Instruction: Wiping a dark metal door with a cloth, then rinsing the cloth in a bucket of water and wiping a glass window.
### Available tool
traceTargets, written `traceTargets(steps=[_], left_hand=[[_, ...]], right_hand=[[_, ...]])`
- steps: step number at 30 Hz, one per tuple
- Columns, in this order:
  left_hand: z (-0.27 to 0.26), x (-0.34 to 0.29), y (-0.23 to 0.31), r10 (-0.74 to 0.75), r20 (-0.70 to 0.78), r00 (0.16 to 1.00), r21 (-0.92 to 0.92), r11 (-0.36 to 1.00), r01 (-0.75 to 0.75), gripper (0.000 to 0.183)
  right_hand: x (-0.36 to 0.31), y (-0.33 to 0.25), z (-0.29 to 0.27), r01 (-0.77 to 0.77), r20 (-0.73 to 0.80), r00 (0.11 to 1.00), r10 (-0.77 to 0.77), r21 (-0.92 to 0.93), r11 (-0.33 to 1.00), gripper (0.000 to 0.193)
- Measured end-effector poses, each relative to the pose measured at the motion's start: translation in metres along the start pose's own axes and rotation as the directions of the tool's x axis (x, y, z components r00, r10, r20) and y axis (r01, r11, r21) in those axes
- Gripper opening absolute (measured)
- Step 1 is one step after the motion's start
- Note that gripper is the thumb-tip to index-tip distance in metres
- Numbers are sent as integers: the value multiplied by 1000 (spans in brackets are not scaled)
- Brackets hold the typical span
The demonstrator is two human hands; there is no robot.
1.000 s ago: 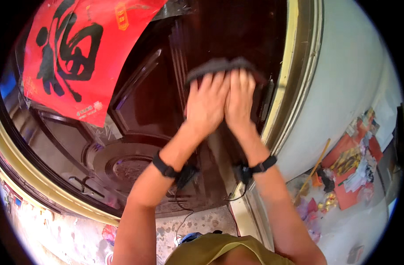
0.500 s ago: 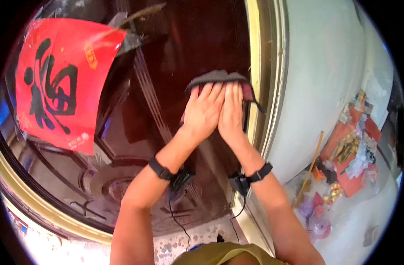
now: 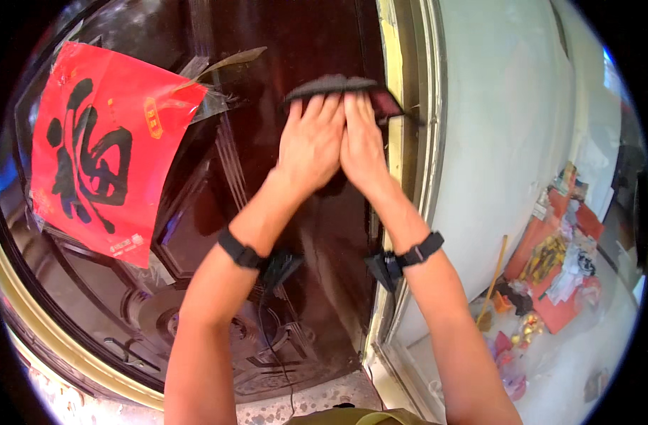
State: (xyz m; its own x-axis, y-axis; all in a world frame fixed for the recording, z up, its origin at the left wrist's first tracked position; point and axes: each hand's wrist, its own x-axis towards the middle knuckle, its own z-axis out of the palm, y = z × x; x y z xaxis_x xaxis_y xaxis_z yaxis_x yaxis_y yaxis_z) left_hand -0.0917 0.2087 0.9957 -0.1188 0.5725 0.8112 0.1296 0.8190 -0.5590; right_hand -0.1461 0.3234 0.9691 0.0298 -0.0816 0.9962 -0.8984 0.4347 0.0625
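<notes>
Dark red-brown door (image 3: 324,241) stood inside pale yellow frame (image 3: 393,53). Red poster (image 3: 115,152) with black brushwork hung at left. Dark cloth (image 3: 331,86) lay against door, near frame's right side. Left hand (image 3: 311,145) and right hand (image 3: 363,142) pressed flat on cloth, side by side, touching, fingers straight; fingertips partly hidden.

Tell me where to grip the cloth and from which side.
Probably pinch the cloth by its loose maroon corner, coming from the right: that corner juts past the right hand, while the left hand occupies the left part.
</notes>
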Motion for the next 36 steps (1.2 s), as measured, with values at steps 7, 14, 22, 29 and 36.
traceTargets(steps=[7, 14, 22, 29, 36], left_hand=[[-5, -91, 42, 19, 238, 971, -80, 997, 0, 54], [1, -35, 6, -17, 97, 995, -10, 1000, 18, 49], [5, 68, -60, 1, -176, 984, 94, 995, 16, 43], [-20, -61, 6, -38, 196, 980, -22, 999, 43, 58], [-14, 99, -85, -108, -129, 986, 157, 979, 128, 50]], right_hand=[[-111, -34, 4, -148, 183, 971, 153, -42, 988, 52], [-37, -4, 7, 12, 92, 996, -4, -82, 997, 49], [100, 26, 7, 211, -77, 972, -224, -146, 967, 43], [-56, -14, 1, 24, 230, 973, -24, 1, 1000, 55], [157, 29, 6, 229, -34, 972, -233, -85, 970, 43]])
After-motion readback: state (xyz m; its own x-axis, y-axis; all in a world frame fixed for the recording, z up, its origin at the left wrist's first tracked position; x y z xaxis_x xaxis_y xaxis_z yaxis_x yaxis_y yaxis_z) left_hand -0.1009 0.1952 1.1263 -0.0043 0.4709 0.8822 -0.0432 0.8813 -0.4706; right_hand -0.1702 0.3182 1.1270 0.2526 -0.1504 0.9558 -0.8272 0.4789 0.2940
